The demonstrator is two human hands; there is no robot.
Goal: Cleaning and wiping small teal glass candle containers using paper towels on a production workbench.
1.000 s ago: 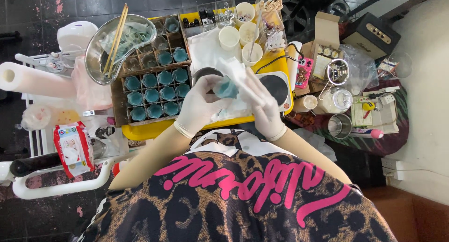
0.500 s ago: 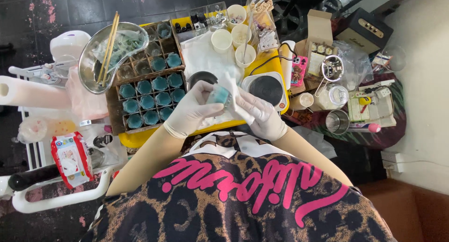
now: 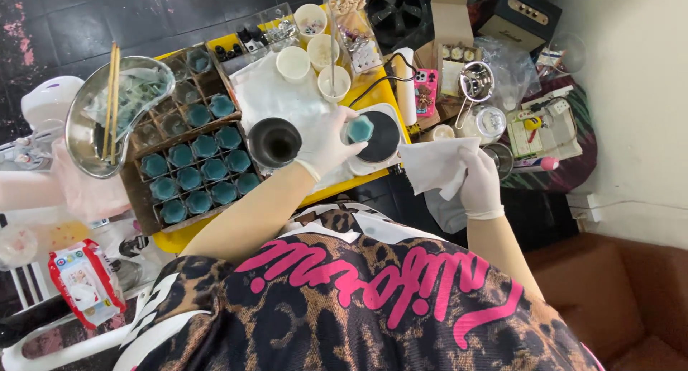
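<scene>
We see a small teal jar [image 3: 360, 129] held over the round black hotplate [image 3: 378, 136], at the near right edge of the yellow counter [image 3: 373, 91]. Its open mouth faces up toward us, so its long axis runs roughly upright. The left hand [image 3: 326, 143], gloved white, has its grip closed around the jar, fingers wrapped at its left side and the jar poking out past the fingertips. The right hand [image 3: 479, 183], also gloved, is clenched on a white tissue [image 3: 436, 164], well apart to the right, off the counter's edge. Just left of the jar sits a black bowl [image 3: 274, 141]. Farther left, a cardboard tray [image 3: 193, 163] holds rows of like teal jars. A metal bowl [image 3: 107, 120] with chopsticks [image 3: 111, 102] lies beyond. The floor [image 3: 107, 20] is dark tile.
</scene>
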